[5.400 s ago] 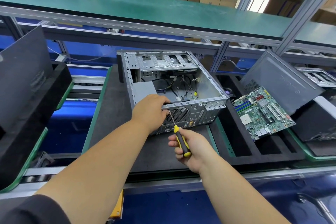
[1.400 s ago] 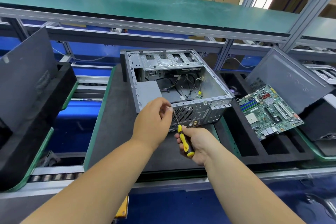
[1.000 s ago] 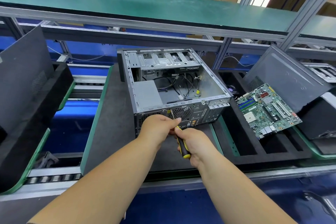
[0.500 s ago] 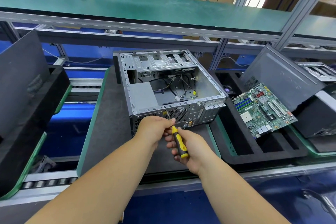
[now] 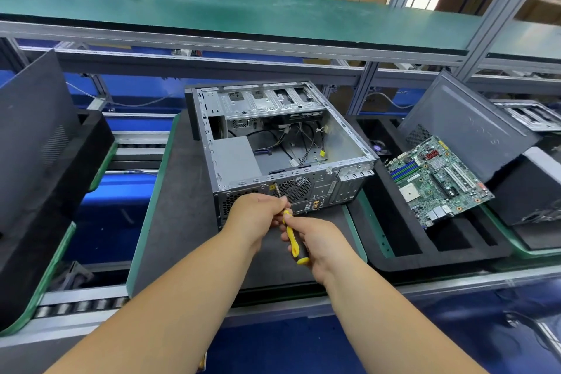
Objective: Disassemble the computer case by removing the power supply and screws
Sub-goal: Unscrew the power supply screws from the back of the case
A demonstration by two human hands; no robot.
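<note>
An open grey computer case (image 5: 343, 143) lies on its side on a dark pallet, rear panel facing me. The grey power supply (image 5: 235, 158) sits inside at the near left corner, with loose cables beside it. My right hand (image 5: 318, 243) grips a yellow-and-black screwdriver (image 5: 293, 241) whose tip meets the rear panel near the fan grille. My left hand (image 5: 256, 215) is curled around the screwdriver's shaft just below the tip, against the rear panel. No screw can be made out under the tip.
A green motherboard (image 5: 434, 179) leans in a black foam tray (image 5: 440, 255) to the right, with a dark side panel (image 5: 464, 124) behind it. Another dark panel (image 5: 33, 118) stands at the left. A green shelf (image 5: 243, 12) runs overhead, and a roller conveyor (image 5: 79, 307) lies below.
My left hand dropped from the case's top rear edge to the screwdriver shaft. Over the last half second both hands stay at the rear panel with little movement.
</note>
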